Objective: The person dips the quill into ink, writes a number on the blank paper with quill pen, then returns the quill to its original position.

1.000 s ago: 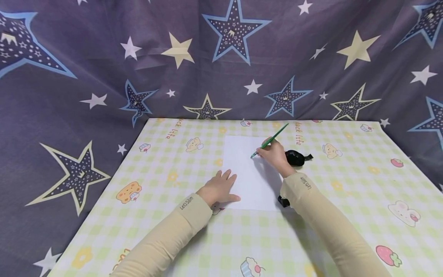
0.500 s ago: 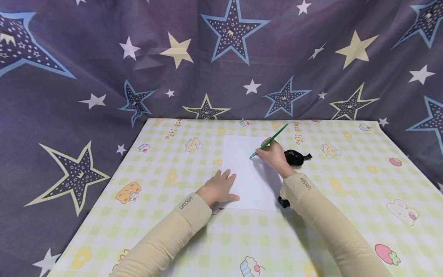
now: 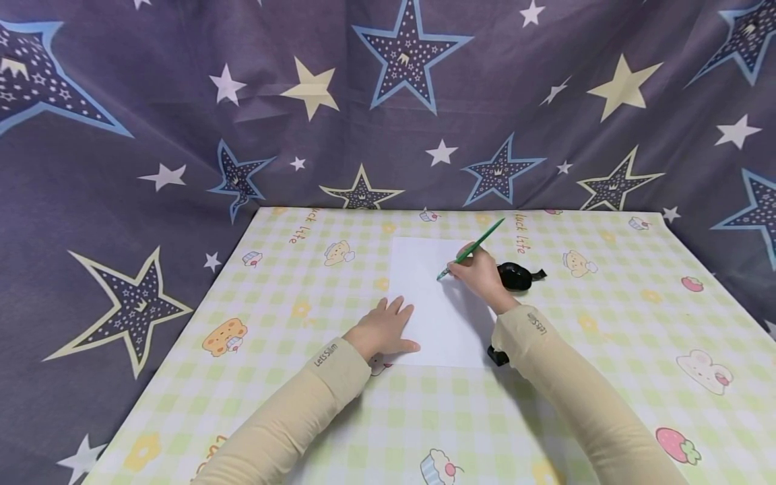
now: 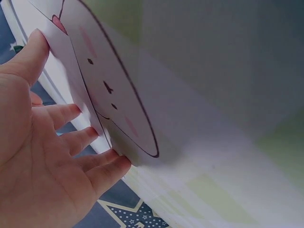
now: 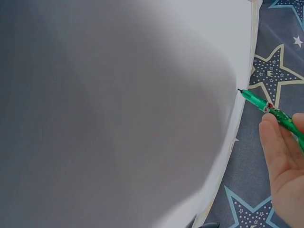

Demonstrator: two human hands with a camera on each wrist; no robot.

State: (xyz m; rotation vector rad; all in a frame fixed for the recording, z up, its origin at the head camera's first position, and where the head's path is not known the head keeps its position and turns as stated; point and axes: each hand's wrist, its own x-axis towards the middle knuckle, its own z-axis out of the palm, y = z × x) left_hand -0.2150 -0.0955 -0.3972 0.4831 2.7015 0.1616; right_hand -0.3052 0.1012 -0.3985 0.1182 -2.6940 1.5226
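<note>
Green pen (image 3: pixel 481 241): there it is, just right of centre in the head view, slanting from upper right to lower left, tip over the white sheet (image 3: pixel 445 330); whether the tip touches, we can't quite tell.
Right hand (image 3: pixel 479 273): we see thumb and fingers pinching the pen's lower part, and the right wrist view gives us the dark tip poking out past the fingertips.
Left hand (image 3: pixel 383 329): wide, this one, fingers spread, thumb out to the side, gripping nothing; we have it lying over the sheet's left edge, towards the lower left corner.
White sheet: flat on the tabletop (image 3: pixel 376 431), around the middle of the head view.
Glossy black object (image 3: pixel 516 277): rounded, with a tail-like end pointing right, and we spot it just right of the right hand.
Smaller black object (image 3: pixel 497 355): near the sheet's lower right corner, partly hidden by the beige sleeve (image 3: pixel 564 384).
Starry cloth (image 3: pixel 376 148): dark, we see it filling the top of the head view behind the tabletop.
</note>
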